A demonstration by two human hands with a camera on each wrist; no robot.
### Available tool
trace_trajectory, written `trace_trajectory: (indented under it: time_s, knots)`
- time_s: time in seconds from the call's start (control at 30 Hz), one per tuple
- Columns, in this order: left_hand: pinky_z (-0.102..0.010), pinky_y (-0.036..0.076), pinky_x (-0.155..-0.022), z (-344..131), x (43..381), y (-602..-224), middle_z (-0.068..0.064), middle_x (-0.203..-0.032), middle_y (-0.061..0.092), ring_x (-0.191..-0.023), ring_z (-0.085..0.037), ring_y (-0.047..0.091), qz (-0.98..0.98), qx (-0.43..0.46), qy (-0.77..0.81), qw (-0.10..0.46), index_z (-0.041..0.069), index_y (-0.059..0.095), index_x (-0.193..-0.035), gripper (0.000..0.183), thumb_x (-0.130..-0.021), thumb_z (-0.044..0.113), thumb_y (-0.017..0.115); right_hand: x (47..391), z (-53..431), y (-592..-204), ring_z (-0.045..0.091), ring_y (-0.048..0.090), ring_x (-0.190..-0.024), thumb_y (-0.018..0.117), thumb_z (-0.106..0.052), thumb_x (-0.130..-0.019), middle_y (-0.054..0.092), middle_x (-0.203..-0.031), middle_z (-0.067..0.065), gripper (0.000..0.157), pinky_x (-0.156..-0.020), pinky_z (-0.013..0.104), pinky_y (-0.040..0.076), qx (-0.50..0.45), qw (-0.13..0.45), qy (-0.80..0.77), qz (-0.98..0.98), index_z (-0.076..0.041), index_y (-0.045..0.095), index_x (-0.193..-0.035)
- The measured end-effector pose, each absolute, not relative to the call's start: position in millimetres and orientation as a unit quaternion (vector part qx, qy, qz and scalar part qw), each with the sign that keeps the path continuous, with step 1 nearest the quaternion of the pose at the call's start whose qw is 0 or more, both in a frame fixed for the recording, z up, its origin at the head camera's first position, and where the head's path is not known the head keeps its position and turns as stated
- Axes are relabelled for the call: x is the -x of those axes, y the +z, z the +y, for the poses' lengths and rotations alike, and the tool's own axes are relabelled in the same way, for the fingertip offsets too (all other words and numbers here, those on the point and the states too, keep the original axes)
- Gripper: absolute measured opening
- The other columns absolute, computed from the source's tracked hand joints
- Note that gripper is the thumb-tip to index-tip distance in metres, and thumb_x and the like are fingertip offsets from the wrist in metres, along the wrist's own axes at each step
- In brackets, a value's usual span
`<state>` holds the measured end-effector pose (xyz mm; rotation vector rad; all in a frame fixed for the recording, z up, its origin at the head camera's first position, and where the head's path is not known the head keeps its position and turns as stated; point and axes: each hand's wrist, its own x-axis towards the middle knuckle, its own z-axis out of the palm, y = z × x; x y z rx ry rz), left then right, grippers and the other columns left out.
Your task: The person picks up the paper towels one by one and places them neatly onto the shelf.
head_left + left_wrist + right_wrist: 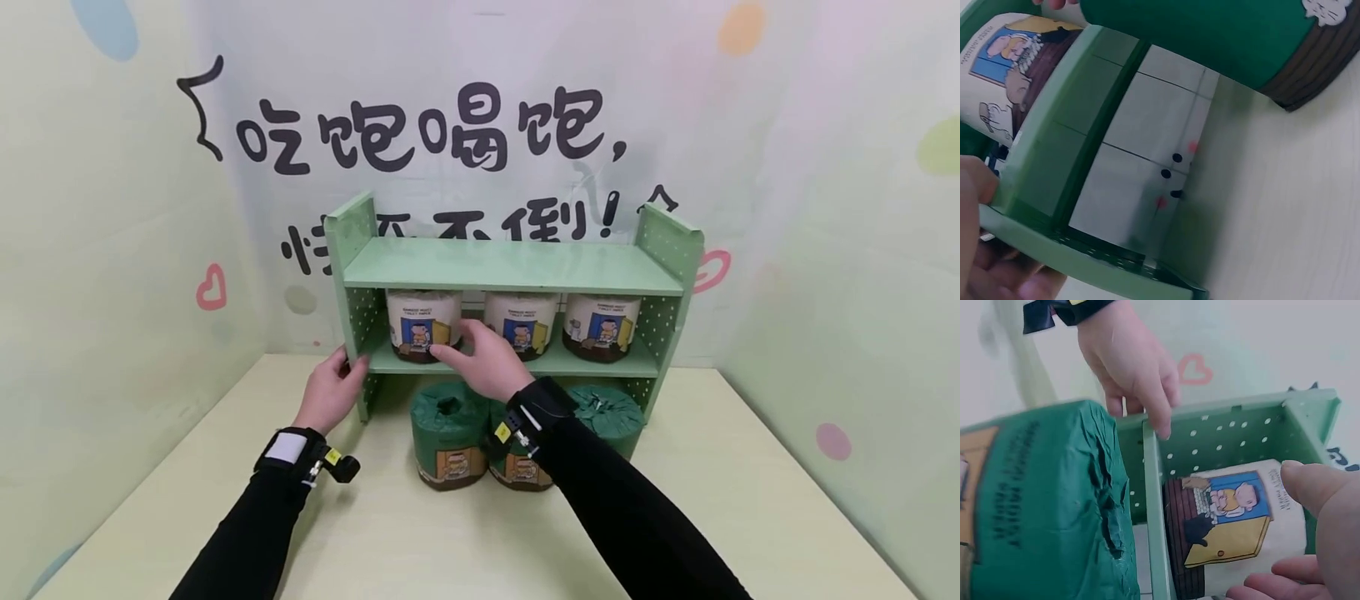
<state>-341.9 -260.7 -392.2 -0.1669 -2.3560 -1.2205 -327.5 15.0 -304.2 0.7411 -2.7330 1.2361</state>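
My left hand [332, 392] grips the left side panel of a light green two-tier shelf [510, 265], thumb inside and fingers outside. Beside the leftmost white toilet paper roll [424, 321] on the lower board is my right hand [487, 360]. Its thumb is in front of the roll and its fingers are at the right side, as the right wrist view shows around the same roll [1229, 525]; whether they touch it is hard to tell. Two more white rolls, a middle one [520, 323] and a right one [602, 327], share that board.
Green-wrapped toilet paper rolls stand on the table before the shelf: a left one [450, 435], a middle one [519, 471] partly behind my right wrist, and a right one [606, 414]. A printed backdrop [480, 50] closes off the rear, with side walls left and right.
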Motion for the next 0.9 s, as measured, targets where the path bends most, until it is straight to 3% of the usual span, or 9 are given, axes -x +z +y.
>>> trace_trajectory:
  time_s: [0.2,0.47,0.57,0.67,0.8,0.9]
  knots:
    - [-0.052,0.049,-0.092,-261,338,-386,-0.026,-0.136,0.05,-0.123,-0.036,0.046,-0.866,0.074,-0.446,0.215,0.001,0.046,-0.143,0.05,-0.104,0.03,0.055,313,36,-307,0.014,0.04,-0.129,0.056,-0.054,-0.097,0.039,-0.149,0.001,0.07,-0.103,0.035,0.041,-0.268,0.032,0.444,-0.854,-0.014,0.036,-0.151]
    - [-0.051,0.047,-0.095,-265,320,-363,-0.023,-0.147,0.036,-0.126,-0.037,0.042,-0.868,0.088,-0.426,0.239,0.0,0.03,-0.152,0.063,-0.102,0.029,0.058,301,83,-302,0.014,0.044,-0.126,0.058,-0.05,-0.097,0.046,-0.143,0.006,0.064,-0.102,0.041,0.043,-0.29,0.074,0.505,-0.81,-0.014,0.041,-0.148]
    - [-0.049,0.047,-0.095,-263,311,-352,-0.021,-0.148,0.035,-0.127,-0.035,0.041,-0.862,0.092,-0.422,0.265,0.002,0.031,-0.152,0.064,-0.101,0.026,0.06,297,105,-300,0.013,0.046,-0.123,0.06,-0.048,-0.097,0.049,-0.141,0.007,0.062,-0.102,0.045,0.042,-0.276,0.096,0.514,-0.807,-0.013,0.044,-0.146]
    - [-0.042,0.05,-0.093,-258,303,-343,-0.018,-0.143,0.037,-0.125,-0.031,0.043,-0.85,0.1,-0.418,0.304,0.003,0.039,-0.148,0.058,-0.098,0.022,0.064,292,131,-299,0.011,0.047,-0.122,0.061,-0.045,-0.098,0.051,-0.139,0.006,0.058,-0.104,0.046,0.04,-0.254,0.113,0.531,-0.801,-0.013,0.045,-0.144]
    - [-0.02,0.052,-0.087,-246,292,-333,-0.01,-0.134,0.046,-0.119,-0.025,0.049,-0.828,0.125,-0.429,0.339,0.007,0.051,-0.14,0.047,-0.097,0.019,0.067,288,161,-296,0.009,0.048,-0.12,0.062,-0.041,-0.098,0.053,-0.137,0.002,0.054,-0.103,0.045,0.041,-0.23,0.144,0.546,-0.792,-0.014,0.048,-0.142]
    - [-0.011,0.049,-0.083,-235,285,-330,-0.007,-0.129,0.051,-0.117,-0.023,0.051,-0.809,0.158,-0.448,0.347,0.009,0.056,-0.136,0.042,-0.096,0.014,0.068,288,180,-289,0.01,0.05,-0.119,0.063,-0.041,-0.098,0.054,-0.136,0.004,0.054,-0.103,0.046,0.042,-0.221,0.174,0.543,-0.791,-0.013,0.048,-0.142]
